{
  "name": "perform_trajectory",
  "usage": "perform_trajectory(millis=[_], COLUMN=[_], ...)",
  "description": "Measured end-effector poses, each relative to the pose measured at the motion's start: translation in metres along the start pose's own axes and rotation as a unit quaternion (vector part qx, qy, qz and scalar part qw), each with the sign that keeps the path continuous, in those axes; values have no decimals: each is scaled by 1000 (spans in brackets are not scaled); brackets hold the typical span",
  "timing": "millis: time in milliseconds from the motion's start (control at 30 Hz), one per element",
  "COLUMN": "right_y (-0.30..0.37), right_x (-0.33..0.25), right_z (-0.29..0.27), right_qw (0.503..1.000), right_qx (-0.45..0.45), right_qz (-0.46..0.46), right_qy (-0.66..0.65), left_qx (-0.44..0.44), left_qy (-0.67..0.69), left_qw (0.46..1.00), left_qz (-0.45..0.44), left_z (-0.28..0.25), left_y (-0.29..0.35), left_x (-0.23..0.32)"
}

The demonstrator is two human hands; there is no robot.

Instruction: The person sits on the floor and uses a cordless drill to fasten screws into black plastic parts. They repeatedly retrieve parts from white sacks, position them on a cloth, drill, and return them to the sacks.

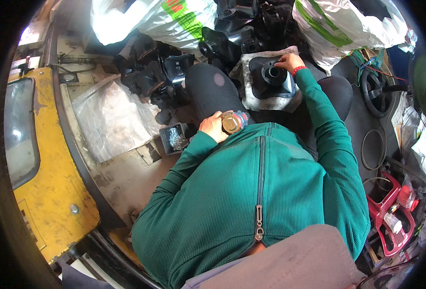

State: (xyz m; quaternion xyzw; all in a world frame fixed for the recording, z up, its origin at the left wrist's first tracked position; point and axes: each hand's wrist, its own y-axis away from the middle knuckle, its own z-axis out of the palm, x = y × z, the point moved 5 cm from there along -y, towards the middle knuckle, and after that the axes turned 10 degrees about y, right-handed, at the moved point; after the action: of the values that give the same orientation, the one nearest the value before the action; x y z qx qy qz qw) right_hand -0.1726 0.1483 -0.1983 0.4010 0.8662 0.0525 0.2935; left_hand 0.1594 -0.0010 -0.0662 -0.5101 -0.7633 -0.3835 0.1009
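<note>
Between my knees, a black plastic part [256,86] with a square base and a raised round collar lies on a dirty white cloth pad [276,104]. My right hand [290,62] is at the far edge of the collar, fingers bent together against it. Any small piece in those fingertips is too small to make out. Near my belly, my left hand [212,127] is wrapped round a thick round object [232,123] with a brownish-gold end and a red and blue side. Its kind cannot be told. Left of that hand is a dark square box [174,138] of small shiny screws.
Several black plastic parts [150,72] are heaped beyond my knees, below white plastic bags [189,21]. A yellow machine [58,159] stands left, beside a clear plastic sheet [116,118]. On the right are a black wheel [374,91], a fan [424,91] and a red plastic frame [384,207].
</note>
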Motion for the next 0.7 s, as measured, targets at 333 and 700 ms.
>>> perform_trajectory(millis=[333, 700], right_y=[70, 162], right_x=[16, -82], right_z=[19, -21], right_qw=[617, 370], right_qx=[-57, -113], right_qz=[92, -57], right_qy=[-779, -920], left_qx=[21, 7], left_qy=[314, 219], left_qw=[947, 941], left_qz=[65, 257], left_z=[-30, -77], left_y=[-3, -21], left_x=[0, 115])
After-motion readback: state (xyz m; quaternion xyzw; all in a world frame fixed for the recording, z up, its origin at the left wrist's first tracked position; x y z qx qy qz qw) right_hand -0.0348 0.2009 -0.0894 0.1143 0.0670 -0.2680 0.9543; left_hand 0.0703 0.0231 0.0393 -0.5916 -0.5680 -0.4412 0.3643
